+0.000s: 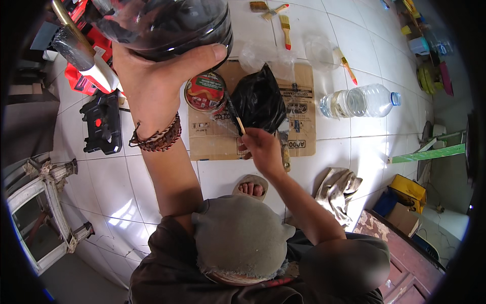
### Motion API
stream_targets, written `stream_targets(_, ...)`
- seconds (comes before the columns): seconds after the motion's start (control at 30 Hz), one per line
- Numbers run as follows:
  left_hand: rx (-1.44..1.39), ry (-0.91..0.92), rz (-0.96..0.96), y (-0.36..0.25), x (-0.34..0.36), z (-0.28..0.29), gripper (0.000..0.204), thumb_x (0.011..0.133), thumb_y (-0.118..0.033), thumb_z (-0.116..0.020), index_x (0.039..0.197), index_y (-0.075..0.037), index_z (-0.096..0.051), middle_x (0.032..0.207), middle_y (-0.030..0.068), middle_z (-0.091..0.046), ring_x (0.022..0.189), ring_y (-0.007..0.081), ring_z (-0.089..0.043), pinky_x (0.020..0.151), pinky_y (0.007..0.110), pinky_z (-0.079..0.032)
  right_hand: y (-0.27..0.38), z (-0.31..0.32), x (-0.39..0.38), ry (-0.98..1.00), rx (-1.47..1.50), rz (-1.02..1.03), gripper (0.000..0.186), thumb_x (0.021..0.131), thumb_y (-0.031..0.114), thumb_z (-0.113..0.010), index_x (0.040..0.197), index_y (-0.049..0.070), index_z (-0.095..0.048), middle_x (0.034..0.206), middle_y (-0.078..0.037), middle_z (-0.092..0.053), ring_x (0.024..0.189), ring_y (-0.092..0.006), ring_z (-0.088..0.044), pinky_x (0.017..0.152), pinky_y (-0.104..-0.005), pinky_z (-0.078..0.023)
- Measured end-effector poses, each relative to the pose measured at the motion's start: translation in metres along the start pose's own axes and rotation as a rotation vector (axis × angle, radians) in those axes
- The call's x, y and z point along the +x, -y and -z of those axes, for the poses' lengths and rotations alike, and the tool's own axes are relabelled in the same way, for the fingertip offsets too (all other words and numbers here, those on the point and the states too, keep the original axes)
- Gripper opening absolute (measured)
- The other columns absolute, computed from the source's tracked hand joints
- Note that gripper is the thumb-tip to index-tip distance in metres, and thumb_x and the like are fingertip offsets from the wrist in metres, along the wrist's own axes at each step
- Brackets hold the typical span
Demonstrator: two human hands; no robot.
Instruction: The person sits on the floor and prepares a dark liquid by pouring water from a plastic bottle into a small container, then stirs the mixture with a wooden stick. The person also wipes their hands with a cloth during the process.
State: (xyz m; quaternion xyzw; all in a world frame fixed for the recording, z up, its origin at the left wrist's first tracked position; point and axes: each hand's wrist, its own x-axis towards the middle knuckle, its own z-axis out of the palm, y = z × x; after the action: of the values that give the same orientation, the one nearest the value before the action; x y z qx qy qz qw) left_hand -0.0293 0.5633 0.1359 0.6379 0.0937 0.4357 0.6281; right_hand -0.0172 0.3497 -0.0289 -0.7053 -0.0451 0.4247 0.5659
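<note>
Raised high at the upper left, my left hand [152,83] is closed round a large clear plastic container [164,28] with dark contents; its thumb presses on the side and the fingers are hidden behind it. My right hand [264,149] pinches the pale end of a thin stick [240,121], whose upper part is dark. The stick runs up between a round tin [205,92] with a red and green label and a crumpled black plastic bag [259,101]. Tin and bag stand on a flattened cardboard sheet [206,144] on the floor.
Several paintbrushes [285,30] lie on the white tiles [354,50] beyond the cardboard. A clear water bottle [359,100] lies to the right, a crumpled cloth [338,190] nearer. A black case [103,123] and a paint-stained ladder [50,202] are at the left.
</note>
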Motion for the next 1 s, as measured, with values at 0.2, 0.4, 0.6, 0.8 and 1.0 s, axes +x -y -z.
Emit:
stream_targets(0.2, -0.03, -0.062, -0.048, -0.004, -0.006, -0.022, 0.077, 0.06, 0.012, -0.078, 0.131, 0.006, -0.05, 0.111, 0.0139, -0.066, 0.095, 0.023, -0.068, 0.087, 0.034, -0.056, -0.059, -0.017, -0.037, 0.011, -0.006, -0.128, 0.024, 0.098, 0.012, -0.061, 0.116, -0.003, -0.055, 0.102, -0.011, -0.073, 0.085, -0.0174, -0.071, 0.061, -0.0278, -0.056)
stream_targets(0.4, -0.038, 0.028, -0.074, -0.002, -0.005, -0.016, 0.078, 0.057, 0.011, -0.08, 0.129, 0.007, -0.051, 0.109, 0.013, -0.067, 0.094, 0.0227, -0.068, 0.085, 0.033, -0.056, -0.068, -0.015, -0.049, 0.01, -0.018, -0.245, 0.026, 0.097, 0.014, -0.063, 0.115, -0.003, -0.054, 0.101, -0.012, -0.073, 0.083, -0.0161, -0.07, 0.056, -0.0266, -0.054)
stream_targets(0.6, 0.014, 0.069, -0.023, 0.007, 0.0, -0.013, 0.09, 0.056, 0.016, -0.078, 0.139, 0.003, -0.046, 0.121, 0.0179, -0.062, 0.106, 0.0294, -0.066, 0.095, 0.039, -0.053, -0.047, -0.027, -0.027, -0.046, -0.11, -0.061, 0.027, 0.097, 0.018, -0.064, 0.112, -0.001, -0.053, 0.096, -0.01, -0.073, 0.079, -0.015, -0.07, 0.057, -0.0263, -0.053)
stream_targets(0.8, 0.003, 0.09, -0.002, 0.01, -0.004, -0.011, 0.087, 0.057, 0.015, -0.077, 0.138, 0.003, -0.048, 0.121, 0.0169, -0.062, 0.106, 0.0296, -0.067, 0.096, 0.039, -0.053, -0.047, -0.037, -0.022, -0.088, -0.006, -0.123, 0.027, 0.096, 0.02, -0.066, 0.109, 0.0, -0.055, 0.092, -0.01, -0.073, 0.075, -0.0145, -0.07, 0.058, -0.0271, -0.054)
stream_targets(1.0, -0.019, 0.121, -0.024, 0.005, -0.003, -0.013, 0.088, 0.057, 0.015, -0.077, 0.139, 0.003, -0.047, 0.121, 0.0169, -0.062, 0.106, 0.0295, -0.066, 0.096, 0.039, -0.053, -0.094, -0.027, -0.041, -0.052, -0.429, 0.057, 0.022, 0.089, 0.016, -0.07, 0.101, 0.0, -0.062, 0.083, -0.015, -0.073, 0.075, -0.0242, -0.073, 0.066, -0.0353, -0.056)
